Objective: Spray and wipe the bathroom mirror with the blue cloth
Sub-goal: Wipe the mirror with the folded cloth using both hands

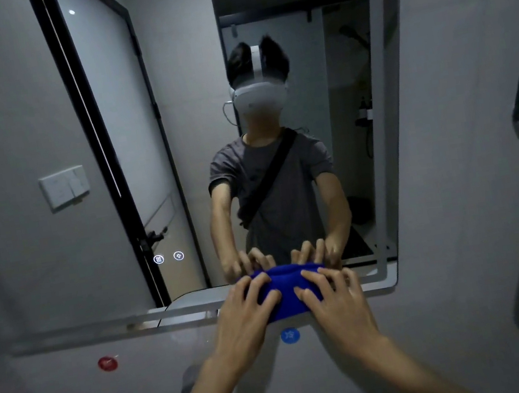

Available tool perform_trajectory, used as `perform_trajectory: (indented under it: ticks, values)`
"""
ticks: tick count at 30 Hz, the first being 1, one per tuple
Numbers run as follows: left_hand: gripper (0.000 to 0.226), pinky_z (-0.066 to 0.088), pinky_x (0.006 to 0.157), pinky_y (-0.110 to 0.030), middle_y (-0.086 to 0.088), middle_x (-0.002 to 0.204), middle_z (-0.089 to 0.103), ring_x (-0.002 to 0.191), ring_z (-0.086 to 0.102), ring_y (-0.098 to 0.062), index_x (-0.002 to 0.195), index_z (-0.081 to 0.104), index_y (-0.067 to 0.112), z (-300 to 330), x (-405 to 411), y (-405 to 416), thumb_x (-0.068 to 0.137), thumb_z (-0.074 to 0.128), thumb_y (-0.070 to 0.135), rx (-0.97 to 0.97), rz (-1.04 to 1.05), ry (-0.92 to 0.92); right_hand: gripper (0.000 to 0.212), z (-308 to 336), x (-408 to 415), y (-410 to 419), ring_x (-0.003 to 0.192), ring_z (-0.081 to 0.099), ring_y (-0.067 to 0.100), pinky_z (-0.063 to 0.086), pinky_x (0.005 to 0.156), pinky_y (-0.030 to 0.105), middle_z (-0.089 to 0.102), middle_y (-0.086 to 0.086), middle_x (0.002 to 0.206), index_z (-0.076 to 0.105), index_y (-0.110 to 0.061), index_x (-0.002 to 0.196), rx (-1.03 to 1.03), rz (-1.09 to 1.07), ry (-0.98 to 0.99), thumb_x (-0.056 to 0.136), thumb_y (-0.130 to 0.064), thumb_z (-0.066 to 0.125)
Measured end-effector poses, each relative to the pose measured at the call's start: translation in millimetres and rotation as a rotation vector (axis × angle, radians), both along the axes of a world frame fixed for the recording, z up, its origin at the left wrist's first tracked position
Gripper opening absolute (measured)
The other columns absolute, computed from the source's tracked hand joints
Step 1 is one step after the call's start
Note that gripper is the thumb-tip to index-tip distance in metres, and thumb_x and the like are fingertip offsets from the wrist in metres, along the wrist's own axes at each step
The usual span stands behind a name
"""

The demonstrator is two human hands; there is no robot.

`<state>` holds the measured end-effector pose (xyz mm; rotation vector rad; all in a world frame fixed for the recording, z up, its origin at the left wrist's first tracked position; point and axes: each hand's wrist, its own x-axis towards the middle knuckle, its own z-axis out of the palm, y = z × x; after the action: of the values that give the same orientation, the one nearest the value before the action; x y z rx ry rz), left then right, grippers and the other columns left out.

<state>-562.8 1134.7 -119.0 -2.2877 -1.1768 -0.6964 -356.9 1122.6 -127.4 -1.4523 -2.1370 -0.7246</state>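
- Wiping is the step in hand: both hands are pressing the blue cloth [282,289] flat against the lower edge of the mirror [274,126], right at its bottom rim.
- The left hand [248,312] is lying with fingers spread over the cloth's left half, not pinching it.
- The right hand [334,299] is spreading its fingers likewise over the right half.
- The next move is probably calling for steady pressure while sliding the cloth across the unwiped glass above.

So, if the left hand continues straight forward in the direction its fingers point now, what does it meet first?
The left hand already presses the blue cloth, which looks flat against the lower edge of the mirror. Going straight on, it would likely meet the mirror glass through the cloth.
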Motion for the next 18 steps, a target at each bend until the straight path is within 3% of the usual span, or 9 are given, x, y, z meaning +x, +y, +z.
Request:
perform_trajectory:
  ticks: [6,9,12,15,18]
  values:
    - [0.077,0.059,0.071,-0.039,-0.005,0.129,0.046,0.111,0.044,-0.028,0.111,0.052,0.025,-18.5,-2.3,-0.7,0.044,0.092,0.024,-0.035,-0.002,0.038,0.063,-18.9,2.8,2.0,0.101,0.063,0.031,0.057,0.078,0.050,0.067,0.009,0.117,0.070,-0.025,0.103,-0.042,0.002,-0.030,0.046,-0.030,0.096]
    - [0.078,0.059,0.074,-0.042,-0.005,0.129,0.046,0.110,0.045,-0.028,0.110,0.052,0.024,-5.2,-5.3,2.1,0.043,0.090,0.018,-0.003,-0.027,0.048,0.066,-5.8,5.5,6.2,0.106,0.052,0.030,0.056,0.078,0.049,0.066,0.008,0.118,0.064,-0.026,0.106,0.026,0.044,-0.046,0.048,-0.031,0.095]
    - [0.073,0.058,0.078,-0.045,-0.008,0.130,0.053,0.111,0.046,-0.031,0.113,0.052,0.021,27.1,-8.1,5.2,0.049,0.087,0.013,0.056,-0.039,0.012,0.066,28.5,5.5,10.5,0.109,0.052,0.031,0.054,0.081,0.050,0.065,0.008,0.122,0.058,-0.025,0.112,0.120,0.078,-0.024,0.056,-0.030,0.092]
    - [0.042,0.051,0.088,-0.046,-0.016,0.126,0.065,0.109,0.047,-0.033,0.115,0.054,0.016,76.0,-11.5,10.7,0.073,0.063,0.013,0.206,-0.042,0.009,0.046,78.3,6.1,17.7,0.115,0.050,0.032,0.050,0.085,0.050,0.062,0.011,0.128,0.062,-0.022,0.117,0.295,0.122,-0.043,0.074,-0.024,0.078]
    - [0.040,0.040,0.096,-0.045,-0.018,0.132,0.063,0.111,0.053,-0.039,0.116,0.064,0.008,139.0,-16.2,16.9,0.080,0.048,0.010,0.340,-0.020,0.019,0.038,137.7,5.6,26.7,0.120,0.050,0.036,0.044,0.090,0.051,0.057,0.014,0.134,0.060,-0.018,0.125,0.454,0.146,-0.045,0.087,-0.018,0.056]
